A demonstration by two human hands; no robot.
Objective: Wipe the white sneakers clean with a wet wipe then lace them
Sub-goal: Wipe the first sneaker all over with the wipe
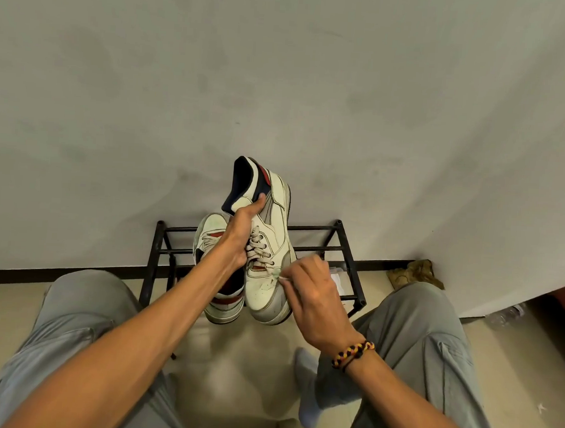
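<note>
A white leather sneaker with navy collar, red stripe and grey panels [272,246] is held in the air above the black metal-bar shoe rack [345,247]. Its long axis runs near to far, the toe toward the person and low, the heel up and away toward the pale grey wall [283,65]. Its laces are threaded through most of the eyelets.

The left hand [238,234] grips this sneaker from its left side, fingers curled around the tongue and lace area, thumb up by the collar. The right hand [313,288] sits at the sneaker's right front, its fingers pinching a thin white lace end [282,277] just beside the lowest eyelets.

The second white sneaker with a red stripe [215,262] lies on the rack at its near left edge, partly hidden behind the left forearm, its toe pointing away and its heel overhanging the near rail.

The rack stands against the wall; its right half holds only some pale, unclear scraps. Grey-trousered knees flank the rack on both sides, with beige tiled floor [242,360] open between them. A braided bracelet [353,352] circles the right wrist. A tan shoe [416,273] lies by the wall at the right.
</note>
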